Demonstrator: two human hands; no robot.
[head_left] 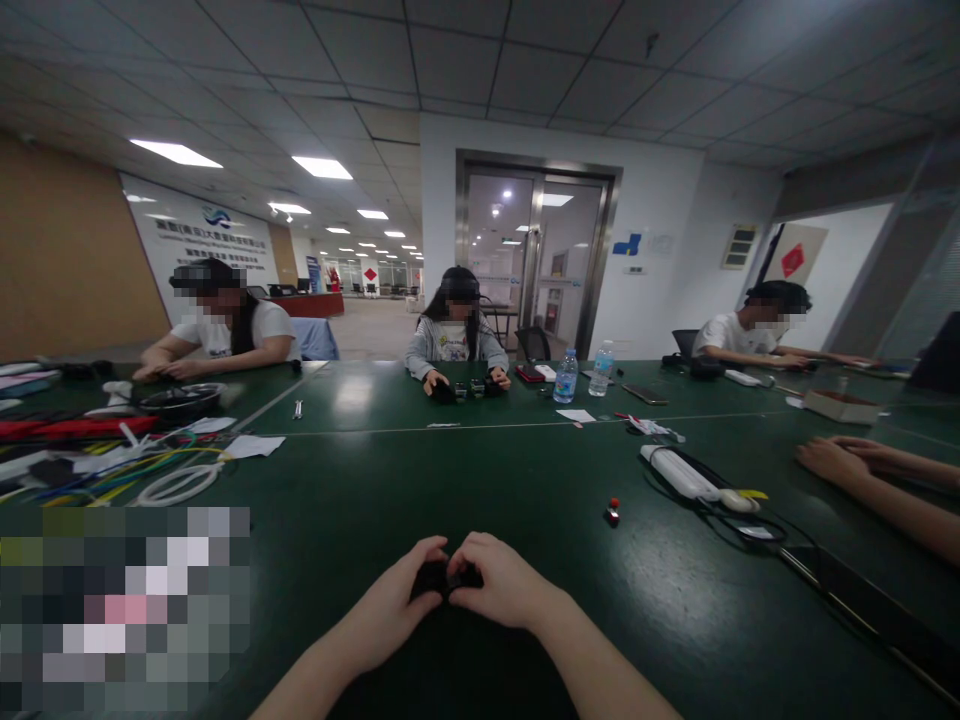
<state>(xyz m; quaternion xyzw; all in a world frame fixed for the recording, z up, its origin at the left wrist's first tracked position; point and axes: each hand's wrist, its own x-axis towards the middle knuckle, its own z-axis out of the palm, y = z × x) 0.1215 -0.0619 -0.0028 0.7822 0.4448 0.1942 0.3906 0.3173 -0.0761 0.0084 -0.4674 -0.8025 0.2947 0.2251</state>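
Observation:
Near the front edge of the green table, my left hand [394, 605] curls its thumb and fingers round a small black object [430, 578]. Close against it, my right hand [501, 588] grips a dark piece [468, 578] between thumb and fingers. The fingertips of both hands almost meet. Much of what they hold is covered by the fingers, so I cannot tell its kind, or whether it is one thing or two. A small red and black item [613, 514] lies ahead and to the right of my hands.
The green table [360, 480] stretches ahead. Cables [176, 485] and tools crowd its left side. A white power strip [679, 474] with black cords lies right, near another person's hands [836, 460]. Two water bottles [566, 378] stand farther back. Several people sit around the table.

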